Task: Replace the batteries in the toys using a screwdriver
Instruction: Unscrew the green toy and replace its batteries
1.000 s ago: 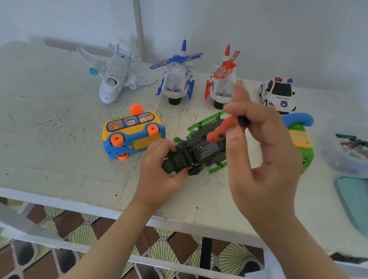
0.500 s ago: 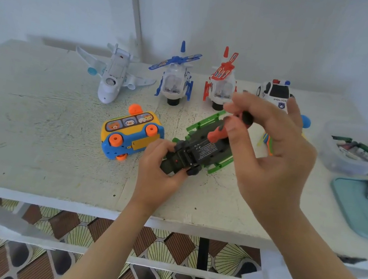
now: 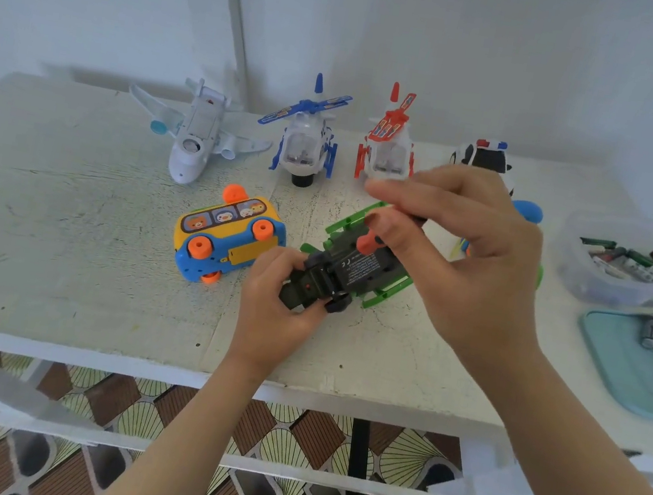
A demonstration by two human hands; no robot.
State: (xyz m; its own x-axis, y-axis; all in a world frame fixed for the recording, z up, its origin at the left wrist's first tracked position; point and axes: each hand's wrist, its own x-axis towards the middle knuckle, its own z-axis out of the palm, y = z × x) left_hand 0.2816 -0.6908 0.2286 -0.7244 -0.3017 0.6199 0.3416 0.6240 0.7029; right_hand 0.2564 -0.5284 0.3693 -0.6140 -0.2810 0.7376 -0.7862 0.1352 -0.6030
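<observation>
With the left grip (image 3: 276, 303) curled round the upturned toy (image 3: 349, 270) on the desk (image 3: 78, 249) and the right grip (image 3: 473, 263) pinching the screwdriver (image 3: 367, 244) against its underside, a tilted tip may skid off, or the toy may twist loose.

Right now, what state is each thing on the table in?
Green toy: upside down, held by left hand.
Screwdriver: pinched in the fingers of the right hand, standing on the toy's underside.
Yellow bus: tipped on its side.
Blue helicopter: upright.
Clear tub: open, batteries inside.
Teal lid: flat, batteries on it.
</observation>
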